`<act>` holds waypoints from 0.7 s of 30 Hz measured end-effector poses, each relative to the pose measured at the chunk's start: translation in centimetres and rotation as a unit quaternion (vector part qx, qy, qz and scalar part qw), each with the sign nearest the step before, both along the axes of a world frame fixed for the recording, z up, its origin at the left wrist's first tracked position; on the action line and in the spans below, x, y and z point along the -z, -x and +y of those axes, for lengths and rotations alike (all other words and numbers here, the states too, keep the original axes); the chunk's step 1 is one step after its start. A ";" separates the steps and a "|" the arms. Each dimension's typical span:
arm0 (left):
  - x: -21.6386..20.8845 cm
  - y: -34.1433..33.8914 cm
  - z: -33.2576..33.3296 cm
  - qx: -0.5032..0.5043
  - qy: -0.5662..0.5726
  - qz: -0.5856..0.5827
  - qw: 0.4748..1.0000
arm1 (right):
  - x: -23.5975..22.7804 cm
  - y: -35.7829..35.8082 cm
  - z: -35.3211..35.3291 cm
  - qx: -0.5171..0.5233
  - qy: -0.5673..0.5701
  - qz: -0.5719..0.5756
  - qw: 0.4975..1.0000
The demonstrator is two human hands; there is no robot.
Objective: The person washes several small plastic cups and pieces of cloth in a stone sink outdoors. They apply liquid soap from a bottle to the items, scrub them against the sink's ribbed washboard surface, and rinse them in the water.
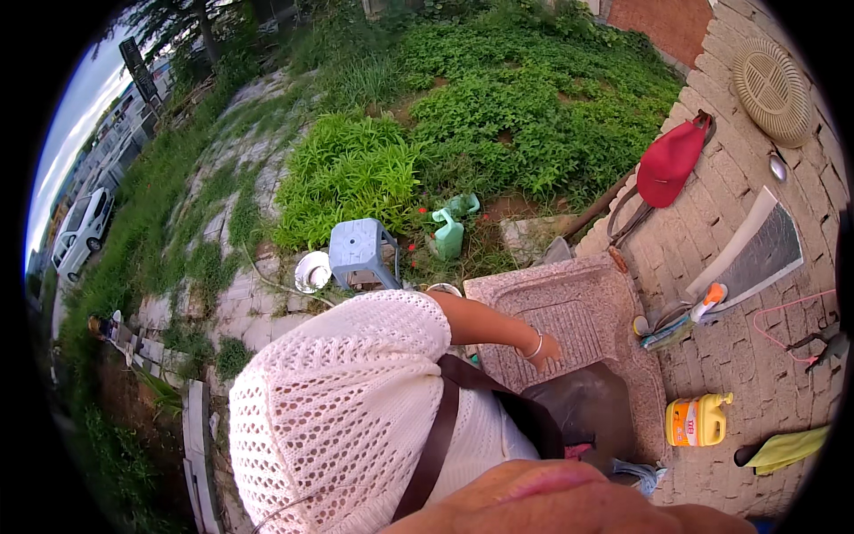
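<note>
My left hand, with a silvery bracelet at the wrist, is over the ribbed washboard slope of a speckled reddish stone sink. Its fingers are small and foreshortened here, so neither their closure nor anything held shows clearly. Beside it, toward me, the sink's basin looks dark, as if holding murky water. Pink cloth and bluish cloth show at the near edge, partly hidden by my body. A dark strap crosses my white knit top. My right hand is out of view.
A yellow detergent jug stands right of the sink, against a brick wall holding a red cap and a woven basket. Beyond are a blue-grey stool, a white basin, a green watering can and leafy plants.
</note>
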State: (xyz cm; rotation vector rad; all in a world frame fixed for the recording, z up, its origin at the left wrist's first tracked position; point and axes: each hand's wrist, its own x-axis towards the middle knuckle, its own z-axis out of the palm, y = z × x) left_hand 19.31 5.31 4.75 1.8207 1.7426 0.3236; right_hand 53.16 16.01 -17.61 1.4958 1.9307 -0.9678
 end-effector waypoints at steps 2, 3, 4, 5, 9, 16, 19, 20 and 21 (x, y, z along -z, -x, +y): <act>-0.9 -1.1 -0.3 -0.014 0.017 0.021 1.000 | -0.2 0.1 1.6 0.106 0.013 0.010 0.994; -0.5 -1.6 -0.3 -0.015 0.016 0.017 1.000 | -0.2 0.7 3.3 0.173 0.023 0.024 0.984; 0.1 -1.8 -0.1 -0.001 0.005 0.031 0.999 | -0.2 1.4 5.1 0.256 0.029 0.055 0.965; 0.5 -1.7 0.2 0.012 -0.007 0.047 0.999 | -0.8 2.2 6.2 0.338 0.033 0.120 0.933; -3.2 -3.8 -0.3 -0.017 0.014 -0.045 0.999 | -19.5 9.2 0.7 0.554 0.066 0.528 0.640; -2.9 -5.5 3.5 -0.091 -0.087 -0.126 0.984 | -32.2 9.4 -1.4 0.408 0.254 0.706 0.521; -2.0 -5.3 5.0 -0.123 -0.167 -0.151 0.967 | -33.3 10.1 -1.6 0.308 0.323 0.760 0.473; 0.2 -4.6 7.8 -0.116 -0.157 -0.229 0.954 | -33.3 10.7 -1.9 0.286 0.336 0.764 0.471; -0.1 -4.5 8.5 -0.103 -0.137 -0.311 0.935 | -33.3 10.7 -2.0 0.274 0.345 0.765 0.469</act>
